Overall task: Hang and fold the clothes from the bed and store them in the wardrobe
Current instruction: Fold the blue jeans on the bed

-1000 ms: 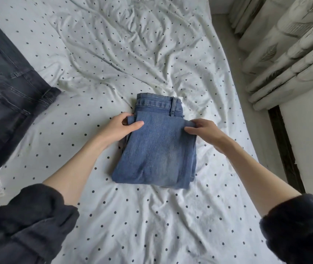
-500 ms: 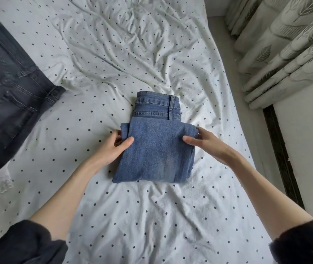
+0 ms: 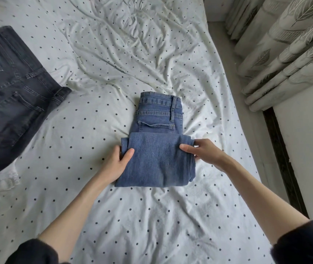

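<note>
Folded blue jeans (image 3: 156, 161) lie in the middle of the bed (image 3: 113, 54), waistband at the far end, a folded leg layer on top at the near end. My left hand (image 3: 120, 161) grips the left edge of that top layer, thumb on top. On the opposite edge my right hand (image 3: 202, 152) pinches the same layer. A pair of dark grey jeans (image 3: 12, 92) lies spread at the left side of the bed.
The bed has a wrinkled white sheet with black dots. A white cloth (image 3: 1, 182) peeks out under the dark jeans. Patterned curtains (image 3: 289, 44) hang at the right, beyond a narrow floor strip (image 3: 233, 82) and a dark wall trim (image 3: 283, 159).
Both hands have pulled the top fold of the blue jeans toward me, uncovering the waistband and pocket area. The camera view has shifted slightly.
</note>
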The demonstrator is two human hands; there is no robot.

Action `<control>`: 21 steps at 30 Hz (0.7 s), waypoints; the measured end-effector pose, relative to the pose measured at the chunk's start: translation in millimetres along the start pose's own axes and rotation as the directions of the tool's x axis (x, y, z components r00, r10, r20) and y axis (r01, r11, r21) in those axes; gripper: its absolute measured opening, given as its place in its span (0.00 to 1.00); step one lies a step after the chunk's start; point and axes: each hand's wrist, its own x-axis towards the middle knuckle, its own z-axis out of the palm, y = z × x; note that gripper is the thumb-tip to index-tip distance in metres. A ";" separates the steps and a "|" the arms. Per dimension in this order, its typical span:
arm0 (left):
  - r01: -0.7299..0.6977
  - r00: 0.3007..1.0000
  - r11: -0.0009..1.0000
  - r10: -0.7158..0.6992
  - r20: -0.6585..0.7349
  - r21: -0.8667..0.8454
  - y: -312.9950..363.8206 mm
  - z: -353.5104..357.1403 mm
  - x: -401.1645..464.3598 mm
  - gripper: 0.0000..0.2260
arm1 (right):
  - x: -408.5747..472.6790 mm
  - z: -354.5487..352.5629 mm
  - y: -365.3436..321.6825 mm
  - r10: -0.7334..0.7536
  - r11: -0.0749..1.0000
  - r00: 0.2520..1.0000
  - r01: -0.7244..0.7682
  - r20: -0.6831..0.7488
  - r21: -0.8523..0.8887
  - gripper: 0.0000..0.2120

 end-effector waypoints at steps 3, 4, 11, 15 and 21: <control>0.061 0.997 0.989 -0.053 -0.062 0.134 -0.3 8.7 8.2 0.18 | 13.6 14.0 7.6 0.090 0.971 0.987 -0.116 -0.132 -0.211 0.19; 0.059 0.995 0.983 -0.044 -0.089 0.174 1.9 10.9 11.0 0.18 | 16.7 18.4 9.5 0.112 0.929 0.975 -0.171 -0.190 -0.329 0.23; 0.000 0.966 0.942 0.087 -0.245 0.335 11.8 14.9 4.1 0.16 | -9.8 68.6 8.9 -0.630 0.419 0.763 0.174 -0.147 -0.891 0.34; -0.276 0.751 0.624 0.615 -0.241 0.731 18.1 18.9 -15.6 0.18 | -18.6 87.4 30.8 -0.472 0.235 0.879 0.201 0.069 -0.951 0.48; -0.327 0.847 0.143 0.482 0.223 0.934 -12.0 48.7 -42.4 0.38 | -2.2 92.9 42.0 -0.279 0.041 0.955 0.120 0.104 -0.992 0.50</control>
